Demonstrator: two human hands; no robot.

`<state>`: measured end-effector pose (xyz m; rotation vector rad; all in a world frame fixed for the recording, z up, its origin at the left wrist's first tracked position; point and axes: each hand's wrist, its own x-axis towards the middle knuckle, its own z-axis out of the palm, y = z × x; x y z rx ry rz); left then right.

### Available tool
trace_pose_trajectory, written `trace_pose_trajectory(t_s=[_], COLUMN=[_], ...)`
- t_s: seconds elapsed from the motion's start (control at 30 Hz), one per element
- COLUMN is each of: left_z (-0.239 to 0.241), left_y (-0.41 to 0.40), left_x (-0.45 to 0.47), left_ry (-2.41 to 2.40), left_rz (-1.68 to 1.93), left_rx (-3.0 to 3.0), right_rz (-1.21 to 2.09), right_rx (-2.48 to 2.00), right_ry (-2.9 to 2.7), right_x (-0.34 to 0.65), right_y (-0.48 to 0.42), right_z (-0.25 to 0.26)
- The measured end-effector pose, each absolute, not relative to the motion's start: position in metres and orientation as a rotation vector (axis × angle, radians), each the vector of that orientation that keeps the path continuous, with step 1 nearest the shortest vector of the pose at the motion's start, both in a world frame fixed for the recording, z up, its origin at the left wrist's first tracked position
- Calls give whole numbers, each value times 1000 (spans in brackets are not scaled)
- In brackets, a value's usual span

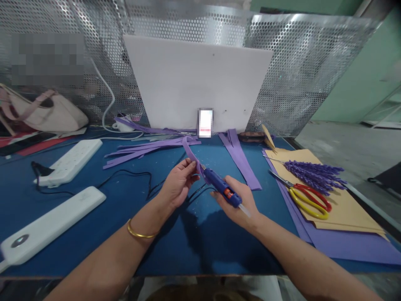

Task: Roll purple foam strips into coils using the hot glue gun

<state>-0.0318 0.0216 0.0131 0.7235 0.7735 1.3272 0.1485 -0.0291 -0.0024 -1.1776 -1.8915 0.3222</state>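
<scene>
Pinching strip (189, 151), left grip (177, 182) angled inward; right grip (246, 198) around glue gun (220, 184).

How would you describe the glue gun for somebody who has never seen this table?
On the blue table, look in front of the white board. The right hand grips the glue gun, its tip close to the purple strip in the left hand. Unlike the scissors, it is dark blue, with a pale stick poking from its back.
</scene>
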Motion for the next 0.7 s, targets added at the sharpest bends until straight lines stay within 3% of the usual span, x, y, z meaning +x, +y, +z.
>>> trace_pose_trajectory(t_s=[0.7], left_z=[15], left_y=[24], left_x=[-35], left_ry=[776], left_rz=[1393], left_rx=[671], right_rz=[284], right_rx=[-1189], right_ry=[-1917], right_x=[149], right_y=[-30], right_z=[3])
